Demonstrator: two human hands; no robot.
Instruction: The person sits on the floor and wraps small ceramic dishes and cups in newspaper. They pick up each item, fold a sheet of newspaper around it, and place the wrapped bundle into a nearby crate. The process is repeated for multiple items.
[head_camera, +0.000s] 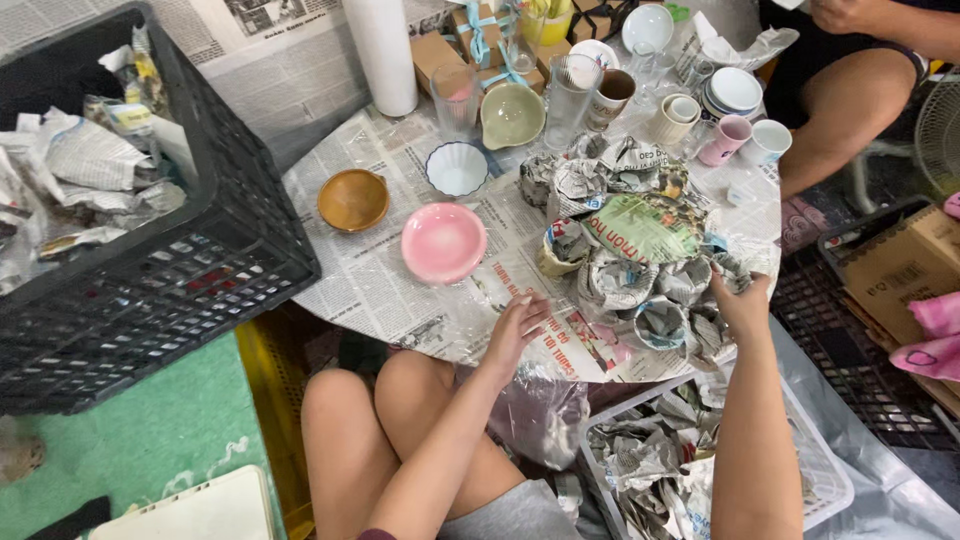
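My left hand (513, 330) rests flat on the newspaper-covered round table (380, 290) near its front edge, fingers apart, holding nothing. My right hand (738, 300) grips a crumpled newspaper-wrapped item (728, 268) at the right edge of a heap of wrapped pieces (630, 260). A pink bowl (443, 242) lies just left of the heap, above my left hand. Further back sit a brown bowl (352, 199), a white fluted bowl (457, 167) and a pale green bowl (512, 114).
A black crate (210, 270) of paper-wrapped things stands at left. A white basket (820, 480) with wrapped pieces sits below the table at right. Glasses (571, 95), cups (724, 139) and stacked bowls (733, 92) crowd the far side, beside another person's leg (850, 100). A white roll (385, 55) stands upright.
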